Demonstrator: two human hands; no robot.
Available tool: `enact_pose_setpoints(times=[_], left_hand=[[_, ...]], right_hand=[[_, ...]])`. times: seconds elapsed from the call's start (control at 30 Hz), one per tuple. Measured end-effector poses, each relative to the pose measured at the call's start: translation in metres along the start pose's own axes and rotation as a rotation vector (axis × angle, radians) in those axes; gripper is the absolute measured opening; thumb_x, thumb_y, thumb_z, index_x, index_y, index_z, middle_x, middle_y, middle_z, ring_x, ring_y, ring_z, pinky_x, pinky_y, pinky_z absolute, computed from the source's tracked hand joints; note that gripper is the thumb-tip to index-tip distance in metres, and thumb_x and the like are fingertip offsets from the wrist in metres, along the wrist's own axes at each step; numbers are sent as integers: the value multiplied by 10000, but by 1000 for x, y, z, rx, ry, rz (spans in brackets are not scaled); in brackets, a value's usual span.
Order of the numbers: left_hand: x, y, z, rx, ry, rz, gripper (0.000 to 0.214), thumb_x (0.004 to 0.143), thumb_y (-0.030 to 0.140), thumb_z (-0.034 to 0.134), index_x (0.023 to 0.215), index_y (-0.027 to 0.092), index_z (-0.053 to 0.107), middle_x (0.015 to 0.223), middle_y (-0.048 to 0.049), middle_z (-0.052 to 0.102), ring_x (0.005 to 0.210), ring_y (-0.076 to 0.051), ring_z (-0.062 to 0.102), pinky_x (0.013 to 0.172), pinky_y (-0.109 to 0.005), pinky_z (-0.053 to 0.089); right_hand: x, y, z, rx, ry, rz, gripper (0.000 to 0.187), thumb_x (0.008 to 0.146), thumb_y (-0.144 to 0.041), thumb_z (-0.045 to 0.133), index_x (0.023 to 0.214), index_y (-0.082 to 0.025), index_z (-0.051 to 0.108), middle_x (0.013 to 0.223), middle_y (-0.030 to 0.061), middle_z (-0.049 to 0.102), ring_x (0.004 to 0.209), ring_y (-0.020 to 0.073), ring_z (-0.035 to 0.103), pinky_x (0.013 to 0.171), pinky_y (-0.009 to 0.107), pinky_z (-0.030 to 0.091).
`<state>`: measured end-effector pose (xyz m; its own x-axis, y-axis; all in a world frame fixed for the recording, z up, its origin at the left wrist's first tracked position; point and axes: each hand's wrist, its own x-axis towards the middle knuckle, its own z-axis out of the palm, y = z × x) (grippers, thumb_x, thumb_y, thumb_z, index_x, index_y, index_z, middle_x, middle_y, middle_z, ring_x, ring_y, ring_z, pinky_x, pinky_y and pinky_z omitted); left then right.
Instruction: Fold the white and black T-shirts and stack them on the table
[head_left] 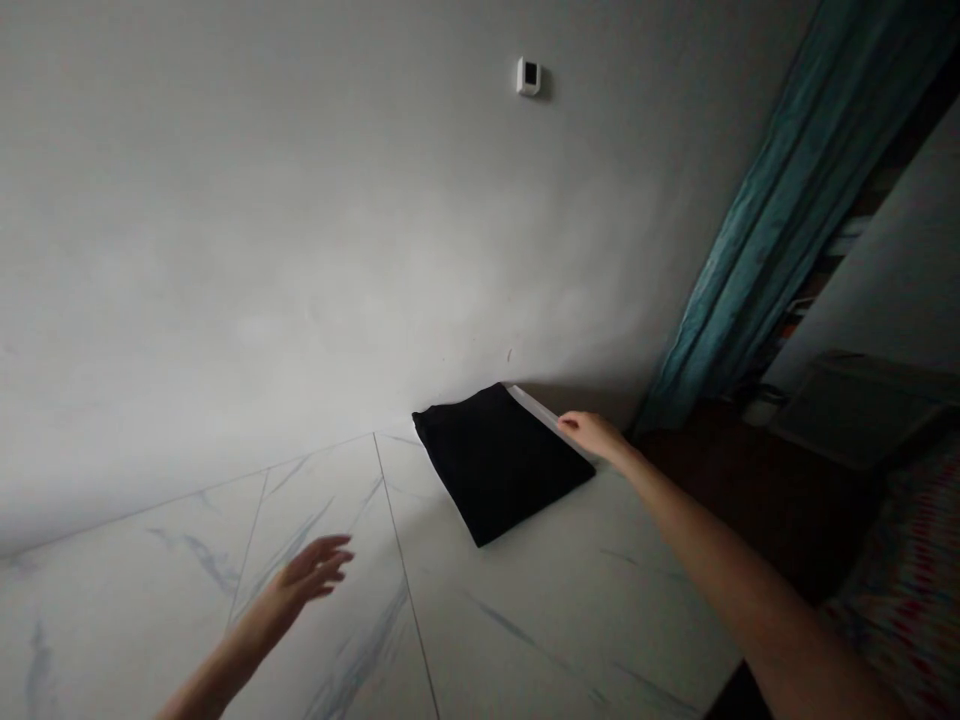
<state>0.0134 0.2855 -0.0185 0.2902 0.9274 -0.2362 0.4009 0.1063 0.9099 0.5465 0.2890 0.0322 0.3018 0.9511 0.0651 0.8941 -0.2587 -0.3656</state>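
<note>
A flat black piece point(499, 465), which looks like folded cloth, lies on the white marble-patterned surface point(517, 620) close to the wall. Along its right side runs a pale strip point(534, 404), and a thin light edge shows at its left. My right hand point(592, 435) is at that pale strip with its fingers curled and pressed together; whether they grip the strip is hidden. Lower left, my left hand point(311, 570) hovers apart from the black piece, fingers stretched out and slightly bent, holding nothing.
Behind the surface rises a grey-white wall point(300, 220) with a small white device point(529, 76) on it. A teal curtain point(739, 260) hangs at the right. Beyond it, in the dark, is a large pale bin-like shape point(855, 410). Patterned red-and-white fabric point(900, 570) shows at the right edge.
</note>
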Motion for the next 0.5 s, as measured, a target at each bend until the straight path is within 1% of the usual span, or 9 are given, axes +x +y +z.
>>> enact_pose_setpoints(times=[0.03,0.07,0.1,0.13,0.2,0.27,0.33,0.43,0.5], left_hand=[[24,23,22,-76,-54,-43,655,645,663,683,1125,221,625,1116,-101,707,984,-276,680,894,-395,548],[46,43,45,-144,-62,-86,614,665,590,707,1123,193,607,1113,-118,698,958,-260,687,879,-376,552],[67,61,67,-192,-43,-136,552,696,521,711,1109,175,591,1099,-129,692,921,-244,696,850,-357,560],[86,77,88,-210,-11,-176,472,743,463,688,1090,162,582,1078,-134,688,875,-220,702,819,-329,565],[116,98,123,-150,11,-285,335,819,381,621,1056,147,579,999,-132,692,780,-188,705,747,-292,571],[137,108,148,-93,12,-327,274,852,330,572,1043,134,585,947,-133,696,727,-185,701,686,-289,574],[150,108,164,-37,26,-324,281,851,319,572,1052,124,593,932,-139,702,724,-204,702,648,-300,572],[157,102,178,85,75,-277,348,821,367,626,1050,106,616,942,-163,714,806,-256,705,658,-323,563],[155,98,183,178,113,-223,401,804,424,647,1032,95,640,983,-190,716,905,-298,696,714,-346,554]], right_hand=[[17,1,4,-38,10,70,371,932,-346,484,1176,-151,685,1182,152,687,1119,296,628,922,351,475],[30,3,9,-73,6,135,412,935,-370,487,1213,-119,659,1230,181,656,1154,307,608,938,358,466],[39,5,15,-98,-14,191,466,938,-406,488,1243,-85,634,1268,208,626,1184,317,587,952,364,458],[45,8,21,-114,-41,235,526,942,-450,479,1261,-56,615,1288,230,605,1206,325,571,963,368,452],[49,14,33,-140,-89,285,625,950,-527,436,1258,-10,606,1292,259,591,1231,338,548,987,374,435],[47,18,44,-155,-99,306,685,959,-570,387,1243,14,604,1277,268,595,1239,345,537,1006,380,418],[42,18,54,-136,-70,306,717,962,-601,341,1261,3,583,1270,255,600,1227,342,545,999,388,421],[32,9,66,-110,-13,310,694,970,-597,322,1307,-26,527,1267,245,600,1201,329,568,956,389,446],[23,-2,70,-126,6,328,621,992,-534,325,1307,-31,506,1241,251,611,1183,319,583,936,381,454]])
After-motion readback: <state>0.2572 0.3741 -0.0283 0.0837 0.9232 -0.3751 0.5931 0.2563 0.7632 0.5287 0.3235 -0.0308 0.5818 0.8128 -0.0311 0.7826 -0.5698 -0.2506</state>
